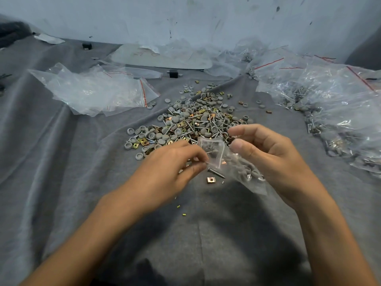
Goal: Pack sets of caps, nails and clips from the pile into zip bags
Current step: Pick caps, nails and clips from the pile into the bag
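A pile [191, 122] of grey caps, metal nails and brass clips lies on the grey cloth in the middle. Just in front of it, a small clear zip bag [233, 164] with caps, nails and a clip inside hangs between my hands. My left hand [171, 162] pinches the bag's open mouth at its left edge between thumb and fingertips. My right hand [266, 149] sits at the bag's right side, thumb and forefinger apart above it; how it holds the bag is hidden. One loose nail [216, 173] and one brass clip [210, 180] lie on the cloth under the bag.
Empty zip bags [97, 91] with red seals lie at the left. Filled bags [338, 112] are heaped along the right side. More plastic and a flat sheet [160, 56] lie at the back by the wall. The grey cloth [61, 162] covers the whole surface.
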Demonstrator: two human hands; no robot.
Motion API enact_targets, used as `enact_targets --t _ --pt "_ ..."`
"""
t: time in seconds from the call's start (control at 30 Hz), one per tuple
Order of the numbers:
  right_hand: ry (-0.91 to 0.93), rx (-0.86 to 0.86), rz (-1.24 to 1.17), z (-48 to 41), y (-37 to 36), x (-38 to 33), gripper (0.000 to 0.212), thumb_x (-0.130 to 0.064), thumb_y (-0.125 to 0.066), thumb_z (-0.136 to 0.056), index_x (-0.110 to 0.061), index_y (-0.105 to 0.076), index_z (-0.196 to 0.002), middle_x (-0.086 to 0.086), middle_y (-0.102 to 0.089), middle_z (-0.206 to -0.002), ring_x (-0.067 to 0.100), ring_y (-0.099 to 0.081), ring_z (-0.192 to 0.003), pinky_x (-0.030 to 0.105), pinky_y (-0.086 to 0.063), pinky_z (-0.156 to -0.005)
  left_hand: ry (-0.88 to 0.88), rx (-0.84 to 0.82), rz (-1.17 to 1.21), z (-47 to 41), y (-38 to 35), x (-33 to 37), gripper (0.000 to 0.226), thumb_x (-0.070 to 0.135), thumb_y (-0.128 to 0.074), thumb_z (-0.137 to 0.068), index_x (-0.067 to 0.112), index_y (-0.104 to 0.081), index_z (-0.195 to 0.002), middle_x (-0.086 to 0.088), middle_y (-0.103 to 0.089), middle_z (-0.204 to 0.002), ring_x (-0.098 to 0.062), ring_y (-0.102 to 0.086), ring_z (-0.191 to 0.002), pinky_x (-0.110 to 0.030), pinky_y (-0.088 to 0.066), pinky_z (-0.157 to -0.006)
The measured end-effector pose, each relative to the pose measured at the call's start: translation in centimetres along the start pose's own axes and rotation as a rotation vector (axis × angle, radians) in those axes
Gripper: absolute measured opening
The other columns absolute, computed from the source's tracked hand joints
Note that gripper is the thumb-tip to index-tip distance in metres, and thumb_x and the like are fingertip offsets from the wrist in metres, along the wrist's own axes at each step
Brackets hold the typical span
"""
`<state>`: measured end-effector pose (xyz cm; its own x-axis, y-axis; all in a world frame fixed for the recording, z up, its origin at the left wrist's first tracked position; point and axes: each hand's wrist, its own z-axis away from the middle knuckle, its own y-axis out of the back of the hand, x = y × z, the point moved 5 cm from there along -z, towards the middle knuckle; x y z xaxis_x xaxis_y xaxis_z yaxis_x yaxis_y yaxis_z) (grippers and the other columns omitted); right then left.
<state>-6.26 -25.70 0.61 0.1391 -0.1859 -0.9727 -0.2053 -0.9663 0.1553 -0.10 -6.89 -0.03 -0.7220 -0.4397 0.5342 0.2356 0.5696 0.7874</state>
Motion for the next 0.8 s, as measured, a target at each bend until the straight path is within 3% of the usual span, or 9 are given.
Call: enact_targets --t 0.07,0.13,0.23,0.33,0.43,0.53,0.6,0.7,0.8 --pt "-0.032 -0.048 0.059 0.1 0.0 0.2 0.039 -0.037 -0.077 -0.074 -0.024 -0.075 -0.11 -0.003 -0.075 -0.089 0.01 -0.066 -0.083 0.023 -0.053 -0.075 0.004 0.03 0.021 -0.1 0.0 0.0 0.011 0.034 -0.066 -0.094 0.029 -0.072 -0.103 0.014 -0.065 -0.098 -0.007 -0.06 -0.086 -0.038 -0.051 -0.082" --pt "-0.029 -0.048 0.127 0.1 0.1 0.2 0.03 -0.036 -0.077 -0.075 -0.023 -0.079 -0.102 0.003 -0.077 -0.09 0.014 -0.067 -0.081 0.028 -0.054 -0.074 -0.004 0.038 0.029 -0.1 0.0 0.0 0.013 0.032 -0.066 -0.095 0.029 -0.073 -0.105 0.014 -0.067 -0.099 -0.008 -0.063 -0.089 -0.038 -0.051 -0.082" --pt "0.031 0.009 0.167 0.0 0.4 0.0 0.017 -0.034 -0.073 -0.08 -0.02 -0.078 -0.089 0.001 -0.074 -0.081 0.011 -0.062 -0.072 0.025 -0.049 -0.066 -0.021 0.06 0.044 -0.1 0.2 -0.1 0.015 0.028 -0.068 -0.095 0.026 -0.076 -0.107 0.014 -0.071 -0.102 -0.007 -0.067 -0.094 -0.035 -0.053 -0.083" --pt "0.041 0.018 0.19 0.0 0.5 0.0 0.019 -0.036 -0.071 -0.082 -0.023 -0.076 -0.095 -0.001 -0.072 -0.084 0.013 -0.06 -0.074 0.029 -0.05 -0.066 -0.012 0.128 0.073 0.0 0.5 -0.2 0.012 0.028 -0.073 -0.091 0.027 -0.076 -0.103 0.02 -0.072 -0.094 0.006 -0.064 -0.083 -0.024 -0.05 -0.074" --pt "0.03 -0.065 0.243 0.2 -0.2 0.2 0.028 -0.039 -0.075 -0.08 -0.034 -0.076 -0.107 -0.005 -0.073 -0.098 0.013 -0.063 -0.086 0.032 -0.053 -0.077 -0.013 0.135 0.082 0.0 0.5 0.1 0.01 0.03 -0.074 -0.09 0.03 -0.075 -0.1 0.02 -0.073 -0.09 0.004 -0.065 -0.079 -0.023 -0.05 -0.071" --pt "0.084 -0.097 0.282 0.2 -0.9 -0.1 0.01 -0.024 -0.076 -0.088 -0.03 -0.077 -0.096 -0.004 -0.073 -0.09 0.016 -0.065 -0.081 0.027 -0.051 -0.071 -0.019 0.073 0.073 0.1 0.1 0.0 0.009 0.032 -0.073 -0.091 0.032 -0.074 -0.1 0.024 -0.07 -0.087 0.005 -0.064 -0.079 -0.019 -0.047 -0.07" --pt "0.098 -0.083 0.292 0.2 -0.8 -0.1 0.01 -0.017 -0.075 -0.091 -0.026 -0.075 -0.09 -0.005 -0.072 -0.083 0.011 -0.063 -0.075 0.024 -0.049 -0.067 -0.02 0.042 0.049 0.1 0.0 -0.2 0.009 0.034 -0.071 -0.091 0.033 -0.072 -0.1 0.029 -0.063 -0.085 0.008 -0.06 -0.08 -0.014 -0.041 -0.069" --pt "0.085 -0.094 0.283 0.2 -0.6 0.1 0.01 -0.019 -0.075 -0.091 -0.027 -0.075 -0.097 -0.009 -0.07 -0.084 0.004 -0.059 -0.073 0.018 -0.047 -0.065 0.01 -0.019 0.008 0.3 -0.7 -0.6 0.02 0.049 -0.069 -0.087 0.038 -0.066 -0.104 0.024 -0.053 -0.107 0.004 -0.052 -0.101 -0.021 -0.042 -0.084" --pt "0.052 -0.172 0.364 0.2 -1.0 0.6 0.02 -0.023 -0.075 -0.09 -0.03 -0.074 -0.109 -0.012 -0.07 -0.099 0.005 -0.063 -0.086 0.018 -0.049 -0.073 -0.011 -0.048 -0.08 0.6 -1.6 -0.2 0.034 0.056 -0.067 -0.084 0.047 -0.058 -0.116 0.017 -0.038 -0.123 -0.005 -0.036 -0.118 -0.027 -0.035 -0.098"
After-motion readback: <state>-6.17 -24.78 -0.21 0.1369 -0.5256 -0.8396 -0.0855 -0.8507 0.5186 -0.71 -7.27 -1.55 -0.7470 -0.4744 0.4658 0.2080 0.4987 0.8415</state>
